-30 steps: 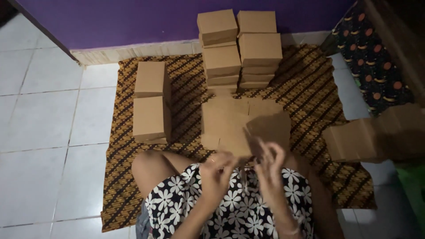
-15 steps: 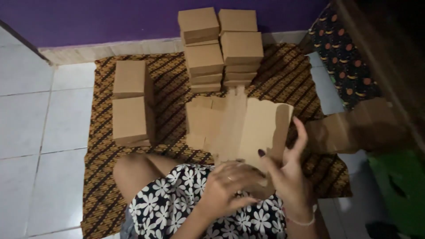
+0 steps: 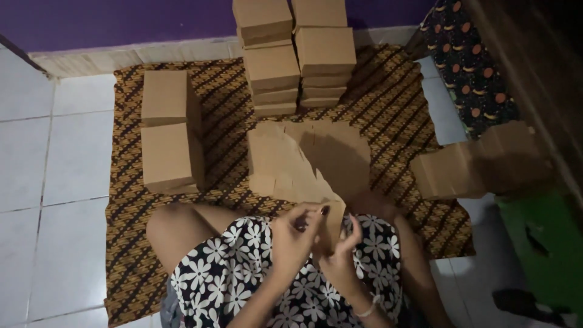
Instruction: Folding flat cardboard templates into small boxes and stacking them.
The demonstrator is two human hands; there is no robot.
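A flat brown cardboard box blank [image 3: 285, 161] stands tilted on my lap, its lower corner pinched between both hands. My left hand [image 3: 294, 234] grips the blank's bottom edge from the left. From the right, my right hand [image 3: 341, 258], with a bracelet at the wrist, holds the same corner. Behind the blank lies a pile of more flat blanks [image 3: 340, 152] on the patterned mat [image 3: 121, 243]. My knees and a black dress with white flowers fill the bottom of the view.
Two folded brown boxes [image 3: 170, 130] stand on the mat at left. Two tall stacks of folded boxes [image 3: 294, 58] rise at the back by the purple wall. More flat cardboard [image 3: 477, 164] lies at right, next to a green object [image 3: 546, 249]. White floor tiles lie to the left.
The blank has dropped from upright in front of me to a lower tilt. Both hands have come together at its lower corner. The camera has shifted a little.
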